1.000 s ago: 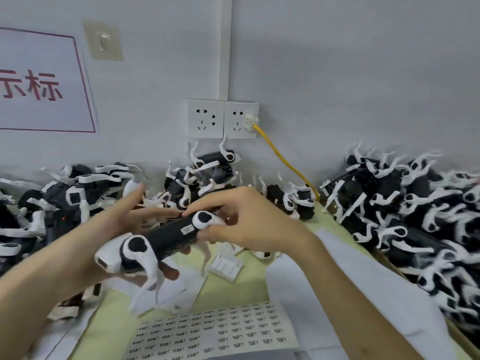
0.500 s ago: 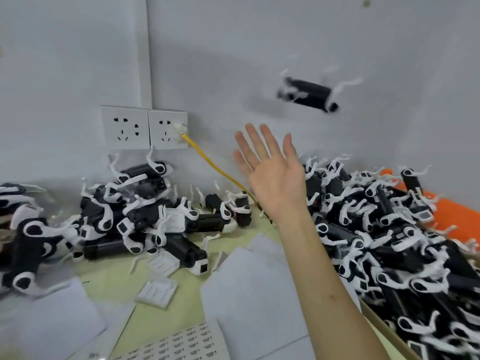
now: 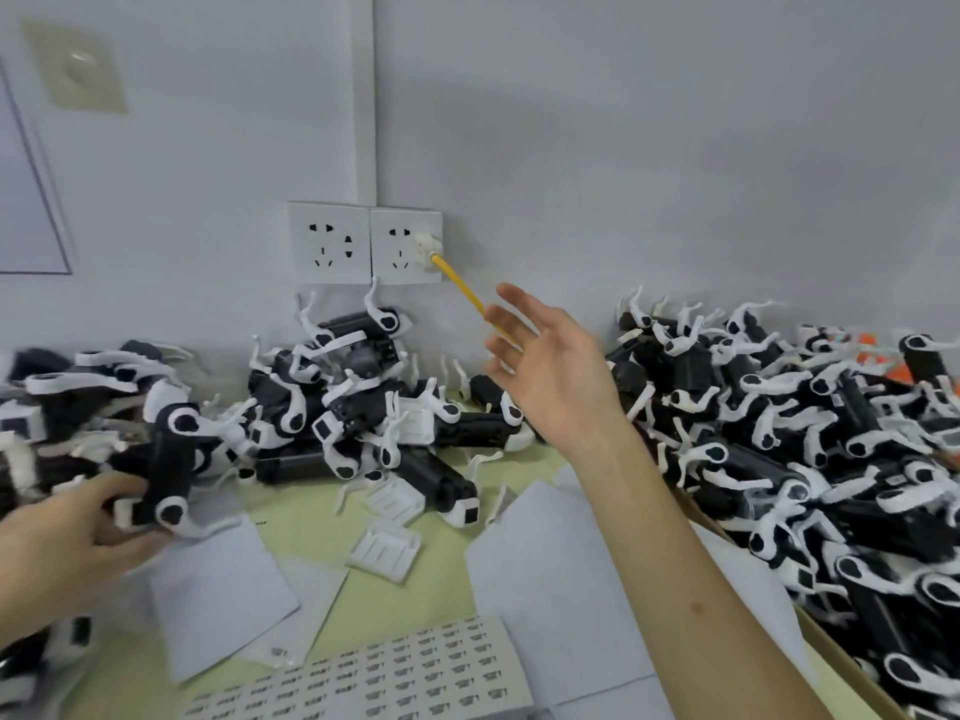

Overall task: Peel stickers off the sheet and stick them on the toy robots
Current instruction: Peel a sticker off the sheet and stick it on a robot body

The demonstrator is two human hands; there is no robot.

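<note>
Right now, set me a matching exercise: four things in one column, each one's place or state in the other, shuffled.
Things
1. left hand
2. right hand
3. sticker sheet
4. yellow cable

Places or states
A. plugged into the wall socket
B. flat on the table, at the near edge
C. holds a toy robot
D. raised in the air, fingers spread, holding nothing

Pairs: 1-C, 2-D, 3-B, 4-A
</note>
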